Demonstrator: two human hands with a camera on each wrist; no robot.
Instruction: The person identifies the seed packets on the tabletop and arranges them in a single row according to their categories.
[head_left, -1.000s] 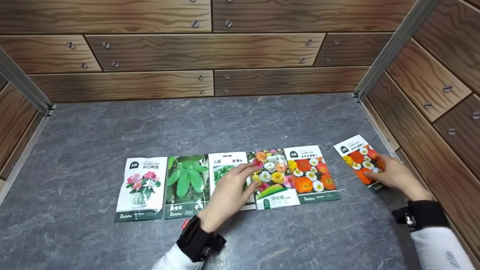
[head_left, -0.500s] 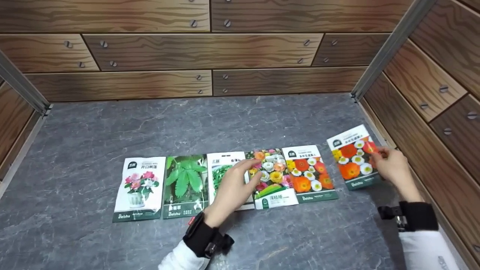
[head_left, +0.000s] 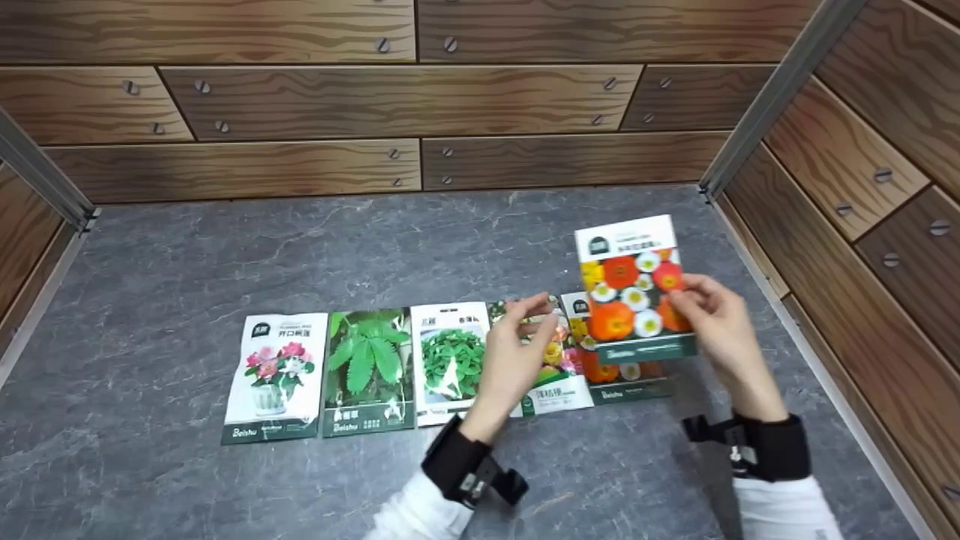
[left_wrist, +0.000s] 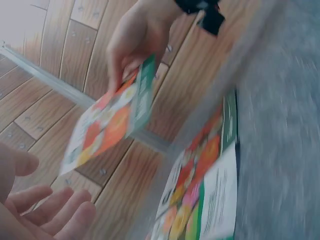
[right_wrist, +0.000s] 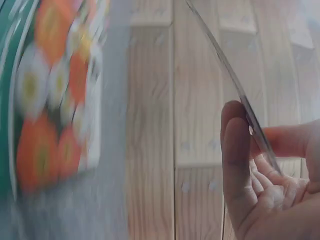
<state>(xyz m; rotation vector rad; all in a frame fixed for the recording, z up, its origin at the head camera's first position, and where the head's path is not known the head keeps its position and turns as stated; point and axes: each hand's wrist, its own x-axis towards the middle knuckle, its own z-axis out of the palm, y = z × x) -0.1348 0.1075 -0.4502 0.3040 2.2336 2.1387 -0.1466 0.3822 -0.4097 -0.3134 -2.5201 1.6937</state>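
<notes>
My right hand (head_left: 721, 330) pinches the right edge of a flower seed packet (head_left: 622, 296) showing orange poppies and white blooms. It holds the packet raised above the table, and in the right wrist view the packet (right_wrist: 227, 70) appears edge-on between thumb and fingers. Below it lies a matching poppy packet (head_left: 626, 394), partly covered from the head view. My left hand (head_left: 510, 367) hovers with loosely bent fingers and holds nothing. It hides part of a packet with mixed colourful flowers (head_left: 562, 394). In the left wrist view the left hand (left_wrist: 50, 205) faces the raised packet.
To the left, the row continues with a leafy green plant packet (head_left: 452, 364), a fern-like leaf packet (head_left: 367, 375) and a potted pink flower packet (head_left: 275, 379). Wood-patterned walls (head_left: 300, 169) bound the grey marbled table (head_left: 360, 247) at the back and sides.
The right hand has lifted the poppy packet off the table at the right and brought it leftward over its match. The left hand has shifted right, uncovering more of the leafy green packet.
</notes>
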